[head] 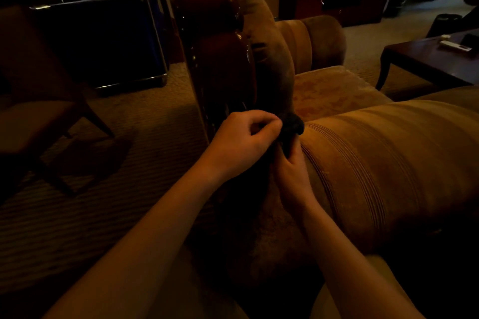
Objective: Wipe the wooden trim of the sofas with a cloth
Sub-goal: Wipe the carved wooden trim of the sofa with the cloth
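A dark cloth [291, 130] is bunched between both hands at the near end of the sofa's glossy dark wooden trim [220, 65]. My left hand [243, 141] grips the cloth from the left with curled fingers. From below, my right hand [291, 171] holds the cloth with its fingers wrapped round it. The cloth hangs down into shadow between my forearms. The wooden trim runs up the back of the brown sofa [375, 158], away from me. The room is dim.
A wooden chair [39, 101] stands on the carpet at left. A dark cabinet [103, 41] is behind it. A dark coffee table [435, 59] with a remote stands at right. Another sofa arm [316, 39] and a cushion [259, 28] lie ahead.
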